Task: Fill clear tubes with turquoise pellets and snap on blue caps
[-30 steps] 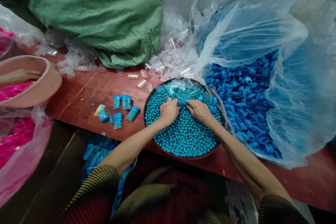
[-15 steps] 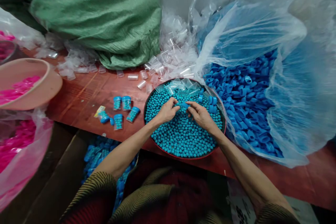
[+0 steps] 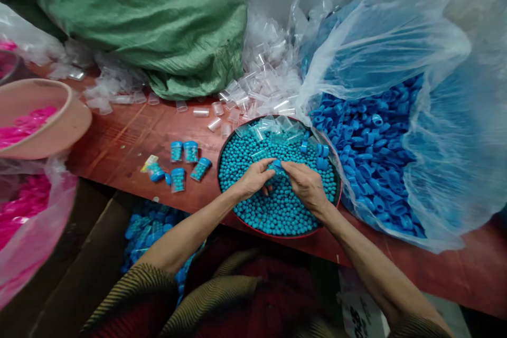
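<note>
Over a round tray full of blue beads, my two hands meet near the middle. My left hand is closed around a small clear container with a blue cap on top. The fingertips of my right hand press on that blue cap. Clear empty containers lie on the beads at the tray's back, and a few blue caps rest at its right side. Several filled, capped containers stand or lie left of the tray.
An open plastic bag of blue caps sits to the right. Clear containers are heaped behind the tray, beside a green sack. At the left are a pink basin and a bag of pink pieces. Filled containers lie below the table edge.
Both hands have come slightly nearer and lower, closing around the capped container. My right hand has turned, its fingers now on the cap. The view has shifted slightly.
</note>
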`<state>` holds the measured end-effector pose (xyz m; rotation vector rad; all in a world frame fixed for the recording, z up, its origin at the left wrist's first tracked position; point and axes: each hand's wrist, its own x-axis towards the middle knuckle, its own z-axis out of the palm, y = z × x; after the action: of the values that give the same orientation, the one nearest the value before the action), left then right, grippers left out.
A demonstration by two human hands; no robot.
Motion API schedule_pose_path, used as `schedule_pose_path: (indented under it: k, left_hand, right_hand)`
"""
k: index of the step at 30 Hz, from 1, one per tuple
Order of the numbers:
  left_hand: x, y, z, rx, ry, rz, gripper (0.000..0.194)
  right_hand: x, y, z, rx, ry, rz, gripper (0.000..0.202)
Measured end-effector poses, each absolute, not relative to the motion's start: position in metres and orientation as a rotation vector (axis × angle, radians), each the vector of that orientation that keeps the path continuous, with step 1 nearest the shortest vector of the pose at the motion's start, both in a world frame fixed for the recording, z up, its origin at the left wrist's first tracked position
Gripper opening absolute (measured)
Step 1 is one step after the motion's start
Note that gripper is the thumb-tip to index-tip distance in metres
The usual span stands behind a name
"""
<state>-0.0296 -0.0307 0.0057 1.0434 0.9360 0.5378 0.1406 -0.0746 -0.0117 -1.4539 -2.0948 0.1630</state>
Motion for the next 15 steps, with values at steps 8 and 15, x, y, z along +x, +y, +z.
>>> schedule_pose_path:
  k: [8, 15]
  left_hand:
    - [-0.029, -0.039, 0.010, 1.007, 0.948, 0.639, 0.053]
    - [-0.031, -0.048, 0.009, 1.025, 0.997, 0.698, 0.035]
  right_hand:
    - [0.134, -0.081, -0.011, -1.395, -2.032, 0.148, 0.034]
    - [0.131, -0.090, -0.014, -1.338, -2.115, 0.209, 0.038]
